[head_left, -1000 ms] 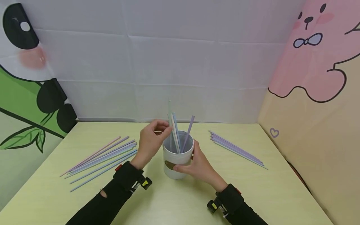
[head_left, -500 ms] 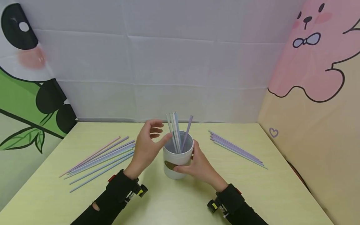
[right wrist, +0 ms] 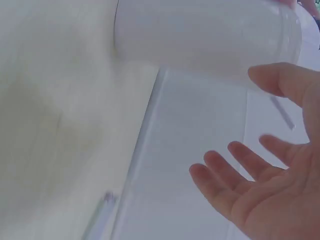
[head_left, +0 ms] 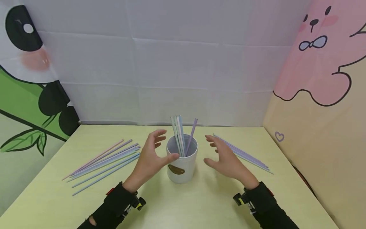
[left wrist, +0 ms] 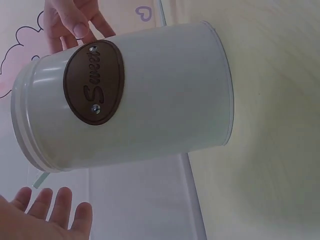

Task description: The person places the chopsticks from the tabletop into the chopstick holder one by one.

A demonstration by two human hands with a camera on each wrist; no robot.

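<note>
On the pale yellow table (head_left: pixel 200 203) the white cup (head_left: pixel 182 165) stands at center with few straws (head_left: pixel 180 135) inside, my left hand (head_left: pixel 150 157) and right hand (head_left: pixel 227 159) spread beside it, holding nothing, while many loose straws (head_left: pixel 104 160) at 9 o'clock wait outside.

The lower parts of the straws (head_left: pixel 180 135) are hidden inside the white cup (head_left: pixel 182 165). In the left wrist view the cup's mouth is turned away, and only a short stub of one straw is seen. The left hand (left wrist: pixel 42 217) is cut off there by the bottom edge. In the right wrist view the cup is blurred, and the right hand (right wrist: pixel 272 192) is cropped at the right edge.
</note>
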